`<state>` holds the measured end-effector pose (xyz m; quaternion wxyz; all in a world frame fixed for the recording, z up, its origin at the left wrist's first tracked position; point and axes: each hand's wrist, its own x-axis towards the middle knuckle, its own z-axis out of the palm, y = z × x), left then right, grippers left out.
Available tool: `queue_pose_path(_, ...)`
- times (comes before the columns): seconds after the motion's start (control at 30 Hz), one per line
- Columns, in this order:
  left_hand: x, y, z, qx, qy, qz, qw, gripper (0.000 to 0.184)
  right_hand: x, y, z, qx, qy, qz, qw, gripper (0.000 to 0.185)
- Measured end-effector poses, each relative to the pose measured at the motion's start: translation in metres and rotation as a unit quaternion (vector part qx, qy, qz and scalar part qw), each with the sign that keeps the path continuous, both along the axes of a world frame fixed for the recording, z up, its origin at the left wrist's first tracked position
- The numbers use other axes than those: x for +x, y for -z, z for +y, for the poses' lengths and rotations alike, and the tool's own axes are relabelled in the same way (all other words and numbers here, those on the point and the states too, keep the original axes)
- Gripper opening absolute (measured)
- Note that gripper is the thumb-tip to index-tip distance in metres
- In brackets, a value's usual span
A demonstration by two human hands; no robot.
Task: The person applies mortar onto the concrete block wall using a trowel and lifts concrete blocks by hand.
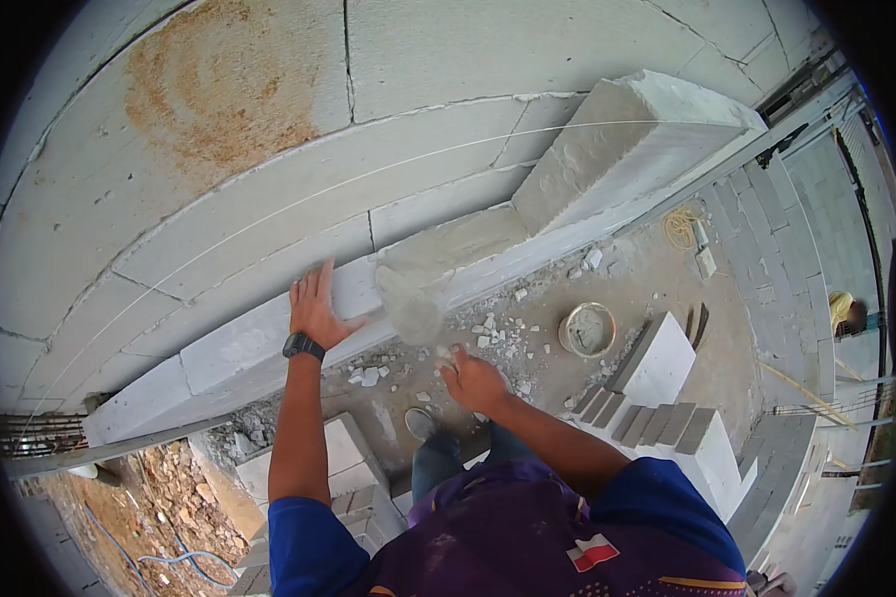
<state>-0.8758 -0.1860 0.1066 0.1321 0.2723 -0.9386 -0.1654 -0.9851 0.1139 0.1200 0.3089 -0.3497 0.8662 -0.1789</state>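
Note:
My left hand [316, 306], with a dark watch on the wrist, lies with fingers spread on top of a pale block [249, 320] in the low course along the wall. My right hand [475, 381] is closed round the handle of a trowel [413, 310]. Its blade, grey and slightly blurred, is at the end of that block. Wet mortar [458, 242] covers the top of the course to the right of the blade. Beyond it a large block [632, 149] stands higher, its near face smeared with mortar.
A taut white string [368, 177] crosses in front of the block wall [448, 50]. On the floor are a mortar bucket [587, 330], rubble [488, 333] and stacked blocks [657, 363]. Another person [848, 313] is at the far right. Loose earth [159, 507] lies at lower left.

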Motion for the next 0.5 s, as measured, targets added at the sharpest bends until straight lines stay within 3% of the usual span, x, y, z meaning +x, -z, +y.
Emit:
queue_pose_path(0.07,0.003,0.004,-0.001,-0.001,0.006,0.005,1.000,0.122,0.020,0.007,0.026,0.034,-0.018,-0.040,0.998,0.052)
queue_pose_path(0.17,0.000,0.000,0.002,0.002,-0.007,-0.026,1.000,0.122,0.007,0.030,0.078,-0.088,0.041,0.012,0.995,0.049)
queue_pose_path(0.23,-0.001,0.001,0.004,-0.005,-0.003,-0.030,1.000,0.123,-0.033,0.020,0.085,-0.177,0.213,-0.131,0.952,0.039)
queue_pose_path(0.3,-0.002,0.000,0.004,-0.013,-0.005,-0.034,0.999,0.125,-0.076,0.023,0.080,-0.244,0.364,-0.247,0.864,0.032)
queue_pose_path(0.4,-0.001,0.000,0.005,-0.017,-0.013,-0.043,0.999,0.128,-0.094,0.055,0.061,-0.268,0.384,-0.300,0.831,0.032)
queue_pose_path(0.47,-0.004,-0.003,0.005,-0.006,-0.021,-0.041,0.999,0.130,-0.055,0.075,0.033,-0.279,0.336,-0.242,0.866,0.035)
queue_pose_path(0.5,-0.004,-0.004,0.004,-0.006,-0.017,-0.034,0.999,0.130,-0.035,0.094,0.019,-0.280,0.270,-0.153,0.908,0.036)
